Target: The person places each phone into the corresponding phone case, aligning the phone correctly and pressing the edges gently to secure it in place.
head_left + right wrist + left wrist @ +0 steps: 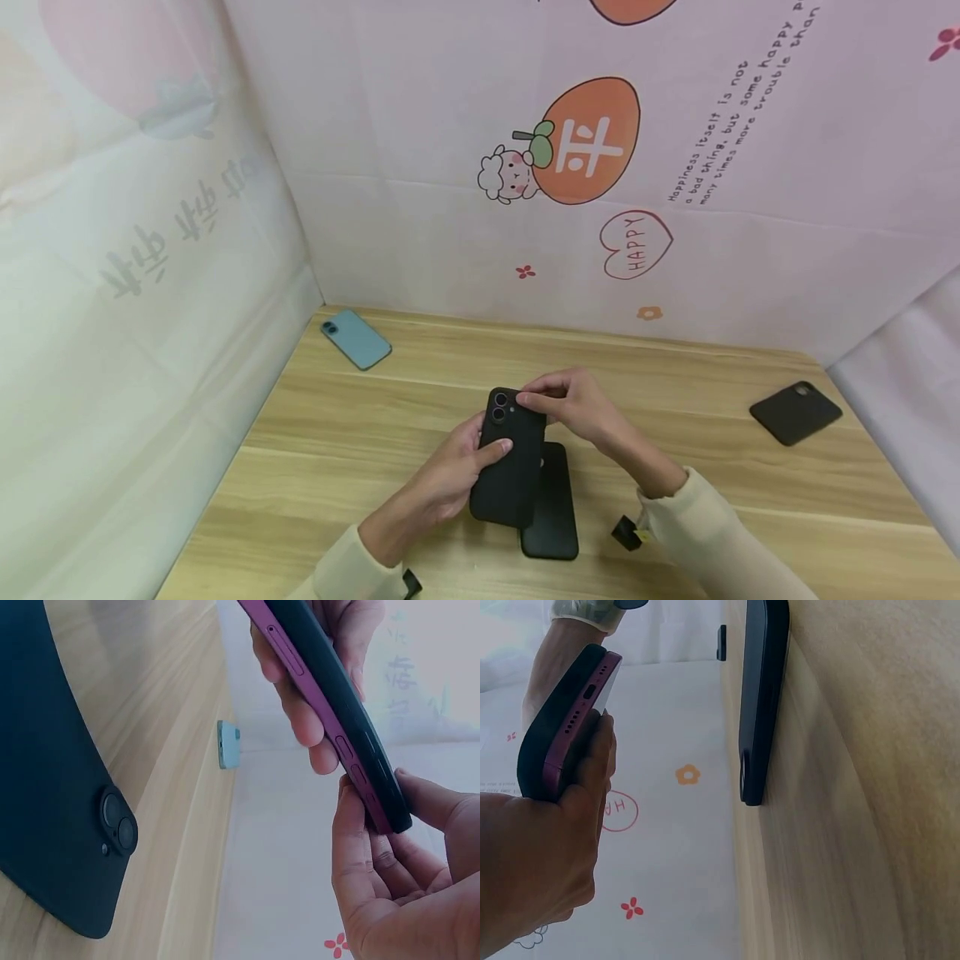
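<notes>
My left hand (453, 471) grips a purple phone (330, 720) with a black case (510, 483) over its back, the thumb lying across the case. At the top corner by the camera lenses, my right hand (577, 408) pinches the same phone and case between thumb and fingers. The phone's purple side, with its buttons, shows bare along the case edge in the right wrist view. Its bottom edge with the port (589, 691) faces the left wrist camera. Beneath the held phone, another black phone (555, 508) lies on the table, partly covered in the head view.
A light blue phone (358, 340) lies at the table's back left corner. Toward the right edge is a flat black phone-shaped piece (797, 412) with a round camera area. Printed white cloth (435, 233) hangs behind and beside the wooden table (300, 475).
</notes>
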